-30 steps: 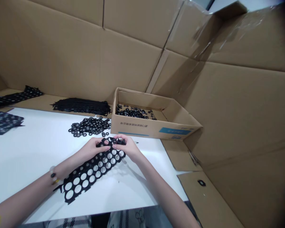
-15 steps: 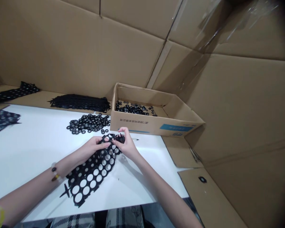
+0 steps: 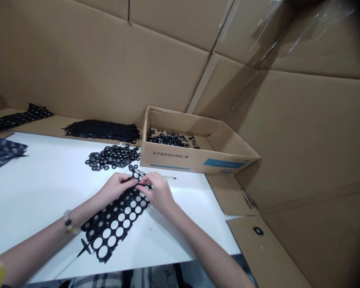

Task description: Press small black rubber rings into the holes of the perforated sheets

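A white table top (image 3: 48,192) is stretching out before an open brown cardboard box (image 3: 180,160), and a black perforated rubber sheet (image 3: 114,224) is lying across it, just in front of the box (its round holes are showing white table through them). The left hand (image 3: 117,187) and right hand (image 3: 159,192) are both grasping the sheet's upper end, pinching it between their fingers, near a heap of small black rubber rings (image 3: 112,157).

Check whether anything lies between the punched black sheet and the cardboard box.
Only a few loose black rings on the white table, at the top end of the punched black sheet and short of the cardboard box.
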Motion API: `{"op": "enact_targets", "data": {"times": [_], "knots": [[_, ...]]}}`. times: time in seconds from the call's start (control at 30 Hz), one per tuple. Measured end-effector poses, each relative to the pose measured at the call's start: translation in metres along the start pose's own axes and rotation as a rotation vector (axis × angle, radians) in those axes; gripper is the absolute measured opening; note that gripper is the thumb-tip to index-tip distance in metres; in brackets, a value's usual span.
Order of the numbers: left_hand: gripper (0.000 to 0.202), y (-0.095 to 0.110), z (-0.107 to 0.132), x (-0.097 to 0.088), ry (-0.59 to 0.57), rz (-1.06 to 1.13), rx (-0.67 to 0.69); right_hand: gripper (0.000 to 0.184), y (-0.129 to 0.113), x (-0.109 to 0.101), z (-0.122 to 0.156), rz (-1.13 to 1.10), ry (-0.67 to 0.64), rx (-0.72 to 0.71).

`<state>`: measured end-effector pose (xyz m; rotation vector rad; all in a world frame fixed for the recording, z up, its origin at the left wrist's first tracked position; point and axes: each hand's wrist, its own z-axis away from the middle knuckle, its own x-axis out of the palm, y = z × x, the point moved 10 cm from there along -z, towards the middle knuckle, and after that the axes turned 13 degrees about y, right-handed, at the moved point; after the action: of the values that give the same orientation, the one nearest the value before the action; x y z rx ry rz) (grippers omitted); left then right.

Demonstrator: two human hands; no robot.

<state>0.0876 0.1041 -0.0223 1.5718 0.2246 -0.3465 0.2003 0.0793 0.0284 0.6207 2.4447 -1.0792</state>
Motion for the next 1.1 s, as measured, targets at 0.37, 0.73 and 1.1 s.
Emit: {"op": "enact_targets", "data": {"times": [0.37, 0.73, 1.1], "knots": [[0.037, -0.006, 0.003, 0.011, -0.193, 0.039, -0.05, 0.008, 0.008, -0.002, -0.006, -0.199, -0.018, 0.085], [0.025, -0.02, 0.03, 0.021, -0.58, -0.222, -0.142, 0.023, 0.083, -0.022, -0.012, -0.466, 0.007, 0.667], [0.033, -0.003, 0.014, 0.015, -0.405, -0.145, 0.018, 0.043, 0.05, 0.014, 0.005, -0.261, -0.292, 0.489]]}}
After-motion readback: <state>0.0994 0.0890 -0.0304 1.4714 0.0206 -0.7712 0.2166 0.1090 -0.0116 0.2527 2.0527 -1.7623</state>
